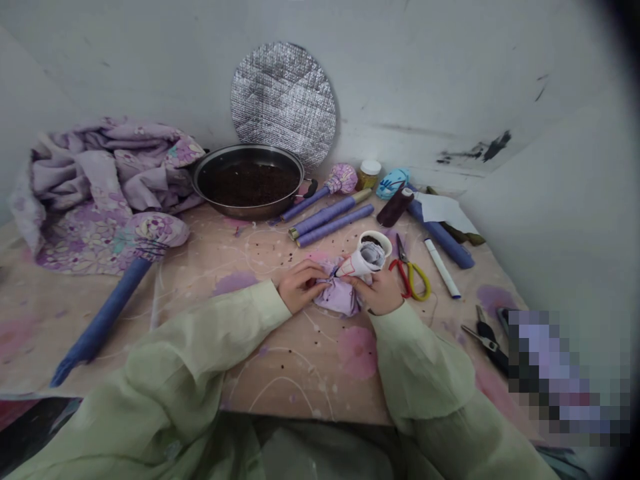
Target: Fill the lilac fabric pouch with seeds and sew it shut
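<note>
A small lilac cloth pouch [343, 299] lies on the table in front of me. The narrow end of a rolled white paper funnel [356, 264] sits at its gathered mouth, and its wide end tilts up to the right. My left hand [303, 285] pinches the cloth at the left side of that mouth. On the other side my right hand [382, 291] is closed around the funnel's lower part and the cloth beside it; some of its fingers are hidden. Just behind the funnel stands a white cup [384, 241] with dark grains inside.
A wide pan [250, 212] of dark grains stands at the back, left of wrapped purple sticks [335, 225]. Scissors [407, 270], a thread spool [395, 208] and a white marker [443, 268] lie right. Floral fabric [115, 160] and a cloth-headed stick [113, 303] occupy the left.
</note>
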`<control>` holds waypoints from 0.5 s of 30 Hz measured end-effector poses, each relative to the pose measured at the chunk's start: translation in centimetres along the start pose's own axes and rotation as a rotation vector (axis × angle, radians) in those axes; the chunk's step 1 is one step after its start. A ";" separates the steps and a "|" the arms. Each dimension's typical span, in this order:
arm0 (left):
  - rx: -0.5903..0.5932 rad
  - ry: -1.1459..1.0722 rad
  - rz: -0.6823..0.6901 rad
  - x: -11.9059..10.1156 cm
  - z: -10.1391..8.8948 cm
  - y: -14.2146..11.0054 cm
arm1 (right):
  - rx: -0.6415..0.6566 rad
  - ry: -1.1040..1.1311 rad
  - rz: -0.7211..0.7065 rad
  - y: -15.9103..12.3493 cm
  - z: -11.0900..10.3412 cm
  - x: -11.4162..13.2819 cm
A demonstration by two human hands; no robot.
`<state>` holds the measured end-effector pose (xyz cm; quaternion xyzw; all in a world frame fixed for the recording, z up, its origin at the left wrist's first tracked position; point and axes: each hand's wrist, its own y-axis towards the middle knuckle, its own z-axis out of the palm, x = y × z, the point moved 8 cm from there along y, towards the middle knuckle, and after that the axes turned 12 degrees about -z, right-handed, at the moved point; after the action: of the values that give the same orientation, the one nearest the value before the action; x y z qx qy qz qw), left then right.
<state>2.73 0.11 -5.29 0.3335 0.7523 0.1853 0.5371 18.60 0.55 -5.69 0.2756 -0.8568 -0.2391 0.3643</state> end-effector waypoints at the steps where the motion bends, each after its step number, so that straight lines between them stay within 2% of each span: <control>1: 0.000 0.001 0.002 0.0 0.0 0.0 | -0.037 -0.014 0.006 0.0 -0.3 0.0; 5: -0.015 -0.003 0.000 -0.1 0.0 0.0 | -0.172 -0.043 0.001 0.0 -1.1 0.6; 15: -0.010 0.007 -0.003 0.1 0.0 -0.1 | -0.160 -0.105 0.000 0.7 -1.1 1.7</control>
<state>2.69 0.11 -5.48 0.3291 0.7536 0.1895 0.5365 18.21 -0.26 -3.73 0.2326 -0.8529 -0.3211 0.3396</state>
